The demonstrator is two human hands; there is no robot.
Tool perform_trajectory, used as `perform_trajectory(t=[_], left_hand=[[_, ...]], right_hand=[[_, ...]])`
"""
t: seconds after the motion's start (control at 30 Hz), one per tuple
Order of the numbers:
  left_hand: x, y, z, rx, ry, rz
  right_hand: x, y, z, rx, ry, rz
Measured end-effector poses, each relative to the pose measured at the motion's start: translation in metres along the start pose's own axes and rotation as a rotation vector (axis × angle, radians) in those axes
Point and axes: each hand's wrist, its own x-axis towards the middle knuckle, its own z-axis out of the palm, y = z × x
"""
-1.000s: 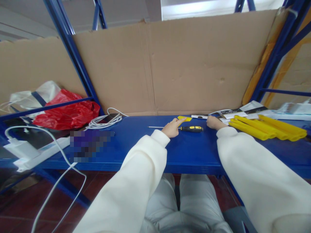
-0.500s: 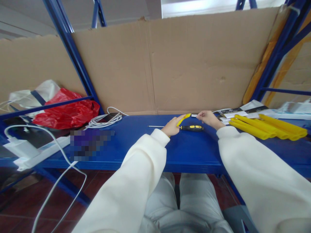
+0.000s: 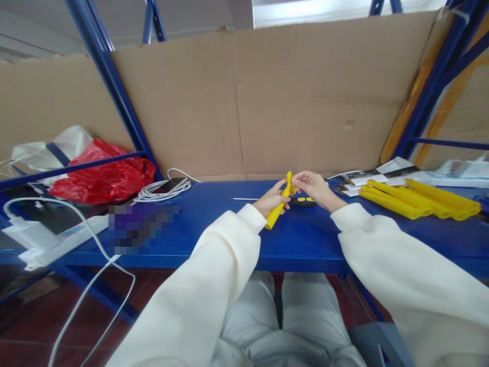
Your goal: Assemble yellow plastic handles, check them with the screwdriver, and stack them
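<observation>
My left hand [image 3: 270, 201] is closed round a yellow strip-shaped piece [image 3: 277, 210] and holds it tilted upright above the blue shelf [image 3: 214, 224]. My right hand [image 3: 311, 186] pinches something small at the piece's upper end; what it holds is too small to make out. Behind both hands lies a screwdriver [image 3: 301, 202] with a black and yellow handle, its thin shaft pointing left.
Several long yellow pieces [image 3: 416, 203] and flat printed packets [image 3: 367, 178] lie at the right. A phone with a coiled white cable [image 3: 166, 187] sits at the back left, beside a red bag [image 3: 103, 176]. A white power strip [image 3: 57, 239] sits far left. Cardboard [image 3: 305, 102] backs the shelf.
My left hand has lifted the yellow piece off the shelf and tilted it upright. My right hand has moved left from the packets to the top of the piece.
</observation>
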Motion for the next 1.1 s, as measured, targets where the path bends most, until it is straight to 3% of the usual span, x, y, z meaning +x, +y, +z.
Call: perform_trajectory(t=[0.17,0.7,1.1], left_hand=[[-0.002,0.002,0.002,-0.133,-0.027,-0.018],[-0.002,0.004,-0.001,-0.25,-0.069,-0.059],[-0.001,0.002,-0.005,-0.258,-0.091,-0.077]], right_hand=[[-0.005,-0.004,0.009,0.033,-0.024,0.002],[-0.001,0.01,0.006,-0.056,-0.051,-0.03],[-0.001,0.023,0.002,-0.357,-0.022,-0.092]])
